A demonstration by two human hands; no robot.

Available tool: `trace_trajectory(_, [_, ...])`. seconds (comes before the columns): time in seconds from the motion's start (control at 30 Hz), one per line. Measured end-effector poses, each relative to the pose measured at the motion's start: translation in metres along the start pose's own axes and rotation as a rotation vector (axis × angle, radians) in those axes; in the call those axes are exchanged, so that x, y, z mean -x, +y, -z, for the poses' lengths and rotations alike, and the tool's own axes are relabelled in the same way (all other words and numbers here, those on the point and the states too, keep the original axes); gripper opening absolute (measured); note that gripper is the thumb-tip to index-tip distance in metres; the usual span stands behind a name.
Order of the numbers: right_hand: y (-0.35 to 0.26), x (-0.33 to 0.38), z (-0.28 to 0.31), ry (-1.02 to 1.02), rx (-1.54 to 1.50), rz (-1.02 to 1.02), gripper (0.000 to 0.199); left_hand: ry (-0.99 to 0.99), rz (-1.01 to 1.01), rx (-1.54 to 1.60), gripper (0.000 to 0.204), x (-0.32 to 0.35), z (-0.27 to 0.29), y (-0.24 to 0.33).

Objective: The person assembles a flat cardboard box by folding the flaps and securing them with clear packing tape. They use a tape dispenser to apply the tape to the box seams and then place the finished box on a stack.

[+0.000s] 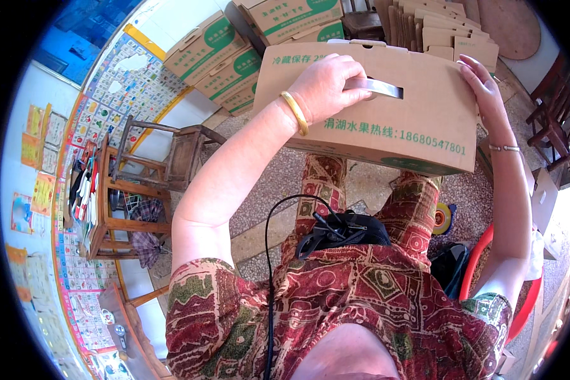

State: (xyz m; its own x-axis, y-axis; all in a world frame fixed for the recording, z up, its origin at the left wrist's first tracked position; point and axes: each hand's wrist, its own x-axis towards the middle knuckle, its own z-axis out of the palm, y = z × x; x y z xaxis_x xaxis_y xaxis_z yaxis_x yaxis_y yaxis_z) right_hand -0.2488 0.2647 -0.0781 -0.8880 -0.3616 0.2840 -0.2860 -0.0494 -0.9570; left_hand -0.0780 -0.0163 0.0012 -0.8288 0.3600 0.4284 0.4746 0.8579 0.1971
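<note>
A closed brown cardboard box [373,114] with green print is in front of my legs, its top face toward me. My left hand [335,83], a gold bangle on its wrist, is closed on a pale plastic carry handle [384,88] that comes out of a slot in the box's top. Against the box's right side, near the far corner, lies my right hand [481,88] with its fingers stretched out.
Printed cartons [225,63] are stacked at the far left, and flattened cardboard [443,25] stands at the far right. A wooden chair [183,152] is on my left. Beside my right leg are a small yellow round object [443,218] and a red-rimmed round container [481,253].
</note>
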Motion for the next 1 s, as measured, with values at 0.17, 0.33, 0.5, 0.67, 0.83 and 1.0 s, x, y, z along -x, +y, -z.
trace_trajectory(0.17, [0.009, 0.004, 0.008, 0.097, 0.094, -0.088, 0.050, 0.025, 0.027, -0.002, 0.019, -0.005, 0.000, -0.002])
trace_trajectory(0.33, [0.029, 0.015, 0.016, 0.127, -0.026, -0.071, 0.048, 0.003, 0.141, 0.115, 0.020, -0.008, -0.004, -0.019])
trace_trajectory(0.5, [0.059, 0.029, 0.025, 0.096, -0.035, -0.129, 0.043, 0.058, 0.163, 0.067, 0.021, -0.013, -0.004, -0.040])
trace_trajectory(0.67, [0.081, 0.047, 0.025, 0.046, -0.066, -0.245, 0.043, 0.060, 0.183, 0.080, 0.019, -0.021, 0.012, -0.051])
trace_trajectory(0.83, [0.059, 0.056, 0.016, -0.070, -0.143, -0.310, 0.046, 0.074, 0.067, 0.125, 0.010, -0.025, 0.021, -0.056])
trace_trajectory(1.0, [0.045, 0.062, -0.003, -0.152, -0.193, -0.405, 0.046, 0.154, -0.299, -0.118, 0.008, -0.036, 0.015, -0.065])
